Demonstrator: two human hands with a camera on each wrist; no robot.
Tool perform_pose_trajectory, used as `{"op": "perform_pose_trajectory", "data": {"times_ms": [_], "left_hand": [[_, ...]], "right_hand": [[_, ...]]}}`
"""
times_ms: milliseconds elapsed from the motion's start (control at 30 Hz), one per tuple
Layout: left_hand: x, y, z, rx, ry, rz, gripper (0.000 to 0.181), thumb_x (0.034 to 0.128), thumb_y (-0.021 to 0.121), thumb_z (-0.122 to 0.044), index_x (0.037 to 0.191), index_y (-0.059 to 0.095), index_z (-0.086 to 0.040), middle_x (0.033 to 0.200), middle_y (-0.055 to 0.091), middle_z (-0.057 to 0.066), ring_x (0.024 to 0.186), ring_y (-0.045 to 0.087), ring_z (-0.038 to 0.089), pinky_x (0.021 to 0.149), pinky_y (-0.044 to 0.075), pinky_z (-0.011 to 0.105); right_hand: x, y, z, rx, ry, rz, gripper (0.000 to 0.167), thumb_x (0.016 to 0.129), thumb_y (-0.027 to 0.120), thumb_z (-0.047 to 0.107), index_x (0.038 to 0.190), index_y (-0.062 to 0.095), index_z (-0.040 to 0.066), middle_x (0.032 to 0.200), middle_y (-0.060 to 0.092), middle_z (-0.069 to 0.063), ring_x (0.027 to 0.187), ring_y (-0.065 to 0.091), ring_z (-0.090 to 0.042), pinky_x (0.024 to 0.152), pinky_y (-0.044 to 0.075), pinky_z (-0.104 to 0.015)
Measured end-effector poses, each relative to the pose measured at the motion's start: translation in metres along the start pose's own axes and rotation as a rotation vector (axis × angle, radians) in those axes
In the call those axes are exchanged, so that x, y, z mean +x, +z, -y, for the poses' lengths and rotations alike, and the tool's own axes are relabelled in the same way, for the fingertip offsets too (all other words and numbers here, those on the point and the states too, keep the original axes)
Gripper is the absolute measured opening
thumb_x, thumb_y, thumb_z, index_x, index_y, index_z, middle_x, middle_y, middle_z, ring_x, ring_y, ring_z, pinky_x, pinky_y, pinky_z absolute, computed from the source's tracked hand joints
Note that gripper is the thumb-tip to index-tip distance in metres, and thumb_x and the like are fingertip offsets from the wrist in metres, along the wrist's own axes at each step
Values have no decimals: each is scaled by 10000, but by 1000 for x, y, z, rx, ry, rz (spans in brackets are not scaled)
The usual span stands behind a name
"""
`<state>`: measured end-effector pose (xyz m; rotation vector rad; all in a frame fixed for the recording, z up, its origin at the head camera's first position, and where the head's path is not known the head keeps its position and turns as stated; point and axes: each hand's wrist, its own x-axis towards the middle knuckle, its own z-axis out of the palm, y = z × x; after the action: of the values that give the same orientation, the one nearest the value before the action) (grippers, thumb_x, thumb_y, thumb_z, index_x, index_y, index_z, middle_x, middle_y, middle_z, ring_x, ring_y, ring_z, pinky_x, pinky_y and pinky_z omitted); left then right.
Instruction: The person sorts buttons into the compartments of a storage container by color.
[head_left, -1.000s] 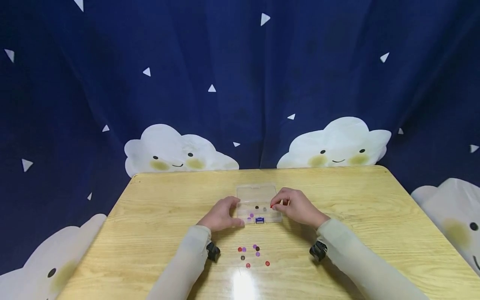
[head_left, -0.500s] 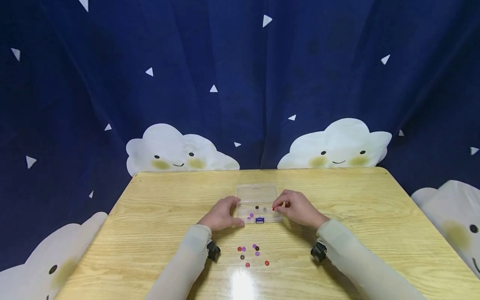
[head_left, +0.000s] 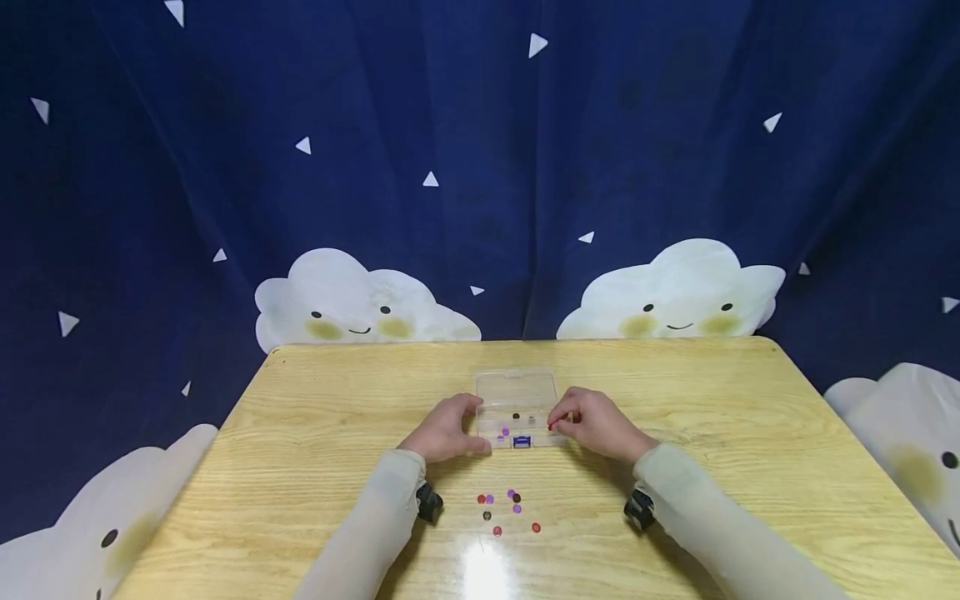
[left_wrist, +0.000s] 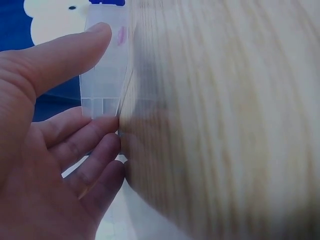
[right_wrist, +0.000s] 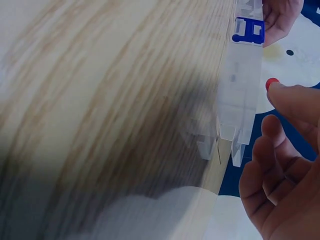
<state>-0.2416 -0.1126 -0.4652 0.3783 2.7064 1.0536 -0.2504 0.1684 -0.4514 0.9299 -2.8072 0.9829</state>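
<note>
A clear plastic box [head_left: 540, 438] with a blue latch [head_left: 522, 441] lies on the table, its see-through lid [head_left: 516, 388] raised at the back. Inside it are several small button-like discs: purple ones [head_left: 506, 432], a black one [head_left: 516, 416] and a pale one [head_left: 532, 420]. My left hand [head_left: 442, 429] grips the box's left end, thumb along the front wall, as the left wrist view shows. Between thumb and forefinger my right hand [head_left: 596, 423] pinches a red button [right_wrist: 271, 83] above the box's right end. The fingers partly cover that button.
In front of the box several loose buttons lie on the wooden table [head_left: 360, 392]: red [head_left: 536, 527], purple [head_left: 517, 509] and black [head_left: 487, 516]. Behind the table's far edge hangs a dark blue curtain [head_left: 480, 167] with clouds and triangles.
The right hand has shifted slightly toward the person and to the right, carrying the red button. The left hand stays on the box.
</note>
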Motion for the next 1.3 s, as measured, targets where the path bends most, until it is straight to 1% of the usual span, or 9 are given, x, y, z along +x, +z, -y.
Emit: {"op": "perform_pose_trajectory", "data": {"times_ms": [200,433,633,767,933,1033,1133,1300], "left_hand": [[2,2,0,11,10,-1,789,768,857,-290,1427,489,-63,1364,576,146,1285,528,330,1124,427,487],[2,2,-1,6,4,-5,790,763,861,-286,1426,492,-63,1358,575,144,1288,523,327,1131,419,485],[3,2,0,10,25,-7,772,767,859,-262,1411,500,-34,1345,584,159,1267,538,331,1110,438,483],[2,2,1,15,25,-12,770,761,863,-254,1405,506,-31,1340,589,156,1261,543,329,1105,443,480],[1,2,1,7,20,-3,776,770,856,-266,1417,495,-37,1359,577,156,1281,532,332,1111,437,484],[1,2,1,1,20,1,776,775,853,-267,1421,491,-35,1364,572,160,1286,528,335,1115,434,486],[0,2,0,-4,18,4,780,775,854,-272,1423,490,-35,1365,571,159,1285,528,333,1117,433,482],[1,2,0,2,16,0,778,773,856,-274,1420,493,-39,1361,575,152,1284,528,327,1118,433,479]], "right_hand": [[-1,1,-2,1,-7,-17,104,871,707,40,874,788,104,857,676,-2,693,475,-15,597,430,-178],[-1,-1,-2,-11,23,-6,101,872,711,51,902,796,99,874,670,17,679,471,-17,590,429,-176],[-2,-3,0,-13,24,-4,94,874,715,63,917,790,98,883,676,18,654,472,-17,582,439,-185],[-4,-4,2,-3,32,4,90,885,709,72,925,783,105,903,681,21,657,473,-19,593,444,-185],[-6,-4,8,11,25,13,87,887,710,77,938,776,103,934,685,16,677,477,-37,602,444,-191],[-8,-4,13,25,29,19,81,885,716,90,939,772,111,940,680,30,694,483,-43,610,444,-193],[-12,-3,18,18,21,26,74,884,719,93,930,768,123,930,676,49,702,482,-32,617,443,-187],[-20,-2,26,22,-19,62,78,885,718,87,936,765,122,915,669,55,707,488,-21,624,460,-187]]}}
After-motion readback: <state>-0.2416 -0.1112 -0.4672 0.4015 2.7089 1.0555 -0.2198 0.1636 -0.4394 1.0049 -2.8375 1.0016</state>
